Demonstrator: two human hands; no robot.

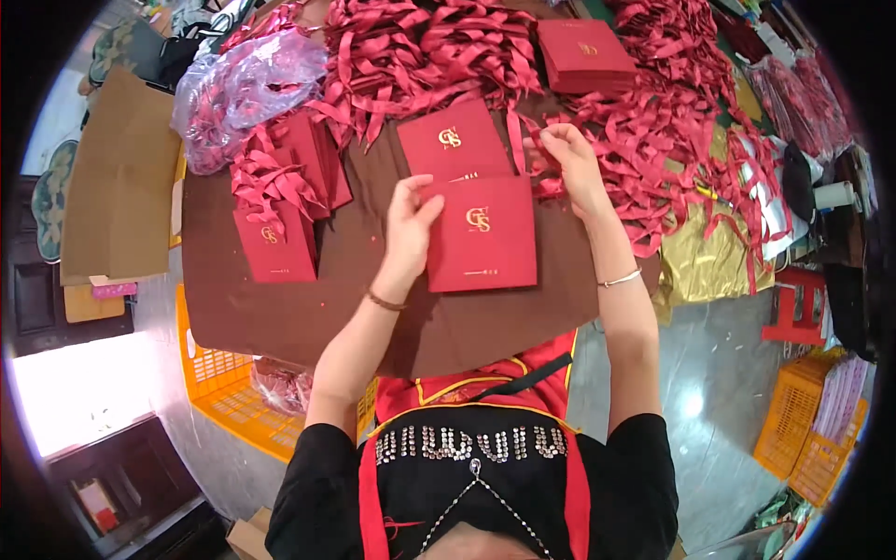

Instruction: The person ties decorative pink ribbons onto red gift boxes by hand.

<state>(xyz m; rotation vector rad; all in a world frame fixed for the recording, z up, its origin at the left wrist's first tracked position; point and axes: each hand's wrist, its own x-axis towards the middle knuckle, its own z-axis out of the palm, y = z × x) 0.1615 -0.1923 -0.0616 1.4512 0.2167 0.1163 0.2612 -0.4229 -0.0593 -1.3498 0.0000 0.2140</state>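
Note:
My left hand grips the upper left corner of a flat red paper bag with a gold emblem, thumb lying over its front. Partly covered by it, another red bag of the same kind lies farther up the table. To the right of the bags my right hand is raised, thumb and forefinger pinched together on a red ribbon. Part of that ribbon merges with the loose ones behind it. At the left, flat red bags lie with ribbons heaped over them.
A big heap of red ribbons covers the far side of the brown table. On the heap rests a stack of red bags. A clear plastic bag sits far left. Orange crates stand below the table edge.

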